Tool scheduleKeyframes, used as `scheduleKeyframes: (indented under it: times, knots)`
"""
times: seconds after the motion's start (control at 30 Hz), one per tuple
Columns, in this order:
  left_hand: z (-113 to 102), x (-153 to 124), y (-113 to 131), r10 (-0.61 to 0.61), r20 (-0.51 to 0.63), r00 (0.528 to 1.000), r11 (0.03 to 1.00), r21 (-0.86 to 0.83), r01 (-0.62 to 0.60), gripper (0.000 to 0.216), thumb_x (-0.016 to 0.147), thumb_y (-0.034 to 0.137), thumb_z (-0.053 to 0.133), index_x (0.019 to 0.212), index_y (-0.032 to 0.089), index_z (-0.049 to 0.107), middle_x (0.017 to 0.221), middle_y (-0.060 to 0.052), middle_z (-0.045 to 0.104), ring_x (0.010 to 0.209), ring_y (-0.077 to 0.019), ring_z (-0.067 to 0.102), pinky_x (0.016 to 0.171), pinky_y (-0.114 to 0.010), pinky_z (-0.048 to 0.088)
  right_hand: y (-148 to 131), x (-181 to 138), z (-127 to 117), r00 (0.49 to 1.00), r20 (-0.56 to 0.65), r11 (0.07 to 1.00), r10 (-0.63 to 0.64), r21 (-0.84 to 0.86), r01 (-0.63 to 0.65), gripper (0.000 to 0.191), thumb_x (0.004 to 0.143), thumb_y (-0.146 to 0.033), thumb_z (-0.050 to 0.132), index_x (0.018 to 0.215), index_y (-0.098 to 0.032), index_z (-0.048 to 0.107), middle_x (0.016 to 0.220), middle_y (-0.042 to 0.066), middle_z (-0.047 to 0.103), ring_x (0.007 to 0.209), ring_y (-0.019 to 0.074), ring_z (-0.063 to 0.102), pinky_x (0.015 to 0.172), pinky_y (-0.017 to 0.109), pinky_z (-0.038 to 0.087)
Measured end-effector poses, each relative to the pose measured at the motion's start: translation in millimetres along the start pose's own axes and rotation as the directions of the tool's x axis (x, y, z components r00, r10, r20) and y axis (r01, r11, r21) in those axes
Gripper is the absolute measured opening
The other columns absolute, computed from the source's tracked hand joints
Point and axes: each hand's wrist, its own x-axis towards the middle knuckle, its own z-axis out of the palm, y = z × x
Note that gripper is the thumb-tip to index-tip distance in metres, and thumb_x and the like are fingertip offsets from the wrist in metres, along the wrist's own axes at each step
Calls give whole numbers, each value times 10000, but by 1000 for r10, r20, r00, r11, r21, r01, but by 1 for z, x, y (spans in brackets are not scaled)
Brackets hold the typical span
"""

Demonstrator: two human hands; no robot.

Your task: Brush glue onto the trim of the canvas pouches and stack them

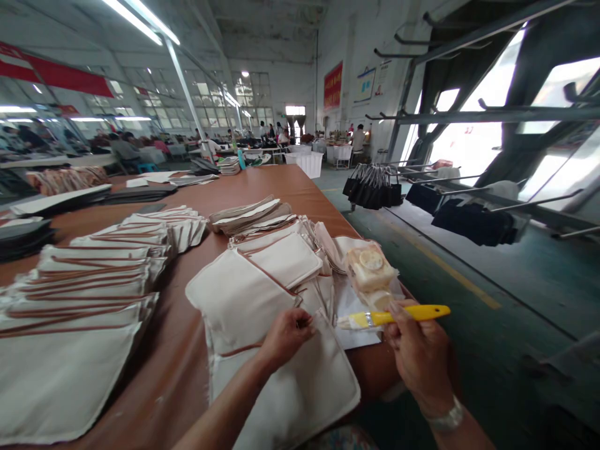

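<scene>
My right hand grips a yellow-handled paintbrush, its pale bristles pointing left over a white sheet. Just beyond the brush stands a glue-stained, boxy container with a round lid or opening on top. My left hand is closed, thumb and fingers pinched together above a cream fabric bag piece; whatever lies between the fingertips is hidden. Under and behind that hand are overlapping cream pieces with brown trim.
On the brown-covered table, a long fanned row of cream pieces lies at left. Taupe pieces are stacked behind my hands. Dark stacks sit far left. A metal rack with black hanging items stands right. Other people work far back.
</scene>
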Motion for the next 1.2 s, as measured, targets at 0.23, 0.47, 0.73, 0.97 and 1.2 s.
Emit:
scheduleKeyframes:
  times: [0.23, 0.47, 0.73, 0.97, 1.2]
  knots:
    - [7, -30, 24, 4, -39, 999, 980, -201, -12, 180, 722, 307, 650, 781, 141, 690, 723, 16, 578, 683, -138, 514, 608, -248, 393, 7, 2, 32, 985, 134, 980, -105, -155, 126, 404, 955, -552, 654, 825, -170, 657, 609, -2, 545, 530, 162, 507, 512, 265, 423]
    - [2, -43, 38, -69, -32, 997, 942, -332, 55, 173, 699, 273, 671, 801, 134, 686, 712, 17, 592, 665, -140, 519, 611, -256, 400, -7, 13, 23, 966, 76, 921, -248, -290, 259, 391, 1013, -507, 570, 839, -167, 657, 653, 22, 586, 573, 182, 542, 557, 285, 439]
    - [2, -47, 40, -42, -56, 998, 950, -311, 23, 129, 700, 254, 670, 769, 145, 668, 730, 14, 570, 687, -146, 518, 617, -248, 396, -10, 3, 27, 922, 179, 869, -345, -310, 385, 302, 1041, -410, 550, 875, -182, 657, 723, 32, 635, 646, 188, 592, 655, 294, 473]
    - [0, -55, 38, 98, 5, 995, 994, 44, -98, 205, 889, 303, 611, 766, 174, 711, 782, -10, 618, 755, -163, 598, 689, -256, 417, -11, -1, 24, 900, 257, 850, -352, -314, 423, 308, 1018, -394, 575, 801, -194, 663, 724, 28, 653, 656, 187, 622, 658, 286, 480]
    - [5, -78, 46, 622, -156, 768, 746, 418, -519, 143, 977, 191, 568, 927, 173, 701, 765, -23, 621, 674, -137, 582, 613, -237, 427, -31, 13, -12, 969, 65, 933, -239, -261, 248, 296, 1026, -424, 583, 908, -165, 663, 605, -17, 535, 491, 146, 504, 484, 249, 422]
